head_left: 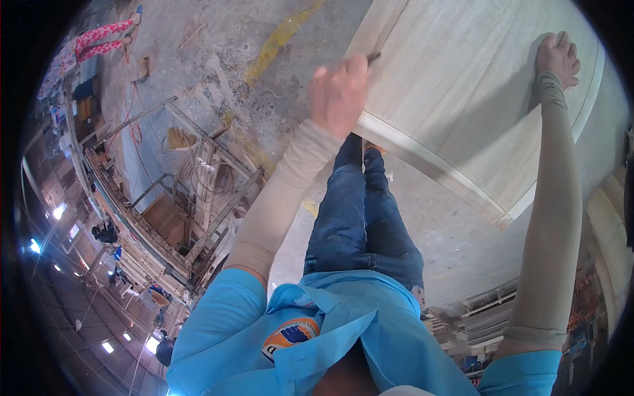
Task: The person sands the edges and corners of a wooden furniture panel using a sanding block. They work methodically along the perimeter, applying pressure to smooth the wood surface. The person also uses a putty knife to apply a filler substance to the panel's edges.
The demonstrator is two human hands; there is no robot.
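A large pale wooden panel (462,99), with a raised strip along its near edge, lies in front of me at the upper right. My left hand (339,96) is closed in a fist at the panel's left edge. From it pokes the dark tip of a small thin tool (374,57); the fist hides the rest, so its kind does not show. On the far right part of the panel, my right hand (558,61) rests with its fingers apart, close to the curved right edge. Nothing shows in that hand.
Metal frames (214,142) holding wood scraps stand on the floor to my left. A yellow stripe (281,43) marks the concrete. Another person's legs in red patterned trousers (105,39) show at the far left. Stacked boards (489,320) lie at the lower right.
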